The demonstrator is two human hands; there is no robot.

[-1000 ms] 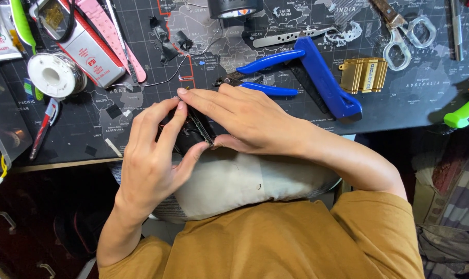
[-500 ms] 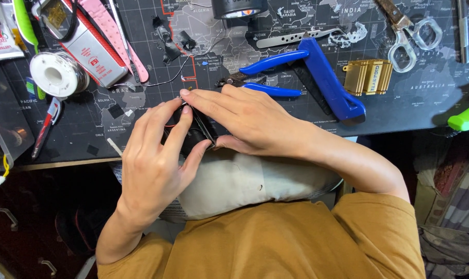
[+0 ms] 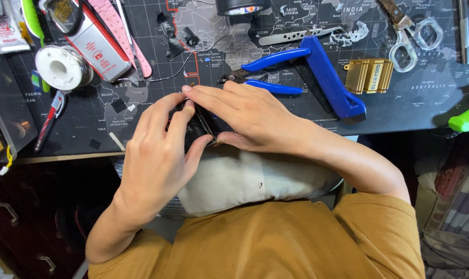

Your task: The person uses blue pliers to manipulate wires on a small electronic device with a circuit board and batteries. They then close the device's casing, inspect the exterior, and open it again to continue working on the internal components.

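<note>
Head view: both hands meet at the front edge of the bench [image 3: 410,111], which is covered by a dark mat printed with a world map. The left hand [image 3: 157,155] and the right hand [image 3: 250,116] together clamp a small black device [image 3: 199,126], fingers closed around it from either side, right fingertips laid over the top. The device sits just inside the front edge, above a pale cushion [image 3: 244,178] in the person's lap; most of it is hidden, so its shape cannot be told.

Open room is scarce. Just behind the right hand lie blue-handled pliers [image 3: 275,72], touching a blue flat tool [image 3: 330,82] that slants toward the front edge. To the left of the hands a strip of bare mat runs to the front left corner, with a red-handled pen-like tool [image 3: 48,119] at its side.

A red-and-white box [image 3: 97,49] lies tilted near the back left, beside a white solder spool [image 3: 61,67]. A gold ribbed block with a label [image 3: 370,76] sits right of the blue tool. Scissors [image 3: 407,31] lie at the back right, and a green tool [image 3: 467,119] overhangs the right front edge.
</note>
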